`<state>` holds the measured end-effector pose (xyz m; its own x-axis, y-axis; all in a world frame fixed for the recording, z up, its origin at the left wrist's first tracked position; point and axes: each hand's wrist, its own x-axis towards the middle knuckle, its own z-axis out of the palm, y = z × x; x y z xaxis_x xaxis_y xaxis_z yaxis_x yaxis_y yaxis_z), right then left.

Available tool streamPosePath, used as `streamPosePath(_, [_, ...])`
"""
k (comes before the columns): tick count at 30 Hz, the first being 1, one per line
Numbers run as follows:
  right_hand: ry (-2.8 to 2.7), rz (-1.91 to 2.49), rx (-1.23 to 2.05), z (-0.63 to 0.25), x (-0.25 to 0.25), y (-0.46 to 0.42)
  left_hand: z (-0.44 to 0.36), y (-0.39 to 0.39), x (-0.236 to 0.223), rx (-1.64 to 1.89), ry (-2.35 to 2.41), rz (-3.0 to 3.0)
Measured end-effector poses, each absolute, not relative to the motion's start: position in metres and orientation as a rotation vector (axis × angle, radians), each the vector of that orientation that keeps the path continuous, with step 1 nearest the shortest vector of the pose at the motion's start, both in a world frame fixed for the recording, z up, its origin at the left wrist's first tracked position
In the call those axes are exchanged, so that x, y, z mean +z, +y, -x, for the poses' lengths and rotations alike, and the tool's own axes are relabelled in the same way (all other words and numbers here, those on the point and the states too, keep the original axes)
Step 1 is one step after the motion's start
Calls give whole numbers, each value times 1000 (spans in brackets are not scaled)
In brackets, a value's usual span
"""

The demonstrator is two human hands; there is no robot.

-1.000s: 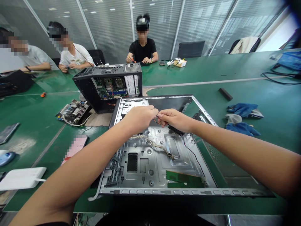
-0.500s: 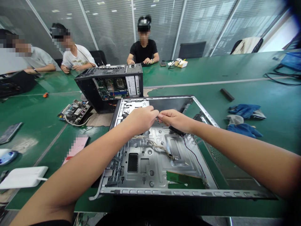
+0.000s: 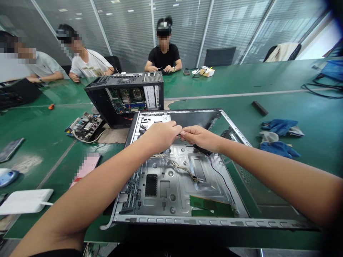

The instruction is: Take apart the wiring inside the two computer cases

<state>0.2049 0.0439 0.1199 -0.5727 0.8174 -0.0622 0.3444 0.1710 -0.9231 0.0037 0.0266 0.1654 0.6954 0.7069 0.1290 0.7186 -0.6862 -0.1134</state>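
Observation:
An open, emptied computer case [image 3: 171, 192] lies flat on the green table in front of me. My left hand [image 3: 159, 135] and my right hand [image 3: 199, 137] meet fingertip to fingertip above its middle. Both are closed in a pinch on a small thing I cannot make out. A twisted grey cable [image 3: 179, 166] runs from under my left hand across the case floor. A thin black and red wire [image 3: 222, 178] trails from below my right hand. A green circuit board strip [image 3: 211, 205] lies near the case's front edge.
A second black computer case [image 3: 125, 98] with its motherboard showing stands behind, and a loose circuit board [image 3: 84, 126] lies to its left. Blue gloves [image 3: 278, 137] lie at right. A white box [image 3: 25, 201] and a pink card [image 3: 87, 166] lie at left. Three people sit across the table.
Both hands stay pinched together at the same spot over the case. The view has shifted very slightly; nothing else moved.

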Motion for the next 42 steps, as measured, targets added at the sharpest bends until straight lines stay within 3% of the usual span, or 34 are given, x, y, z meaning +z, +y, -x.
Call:
streamPosePath(19, [-2117, 1121, 1309, -205, 121, 43, -6, 20, 174, 87, -1222, 2733])
streamPosePath(42, [-2119, 1085, 1286, -206, 124, 42, -7, 22, 168, -98, -1213, 2719])
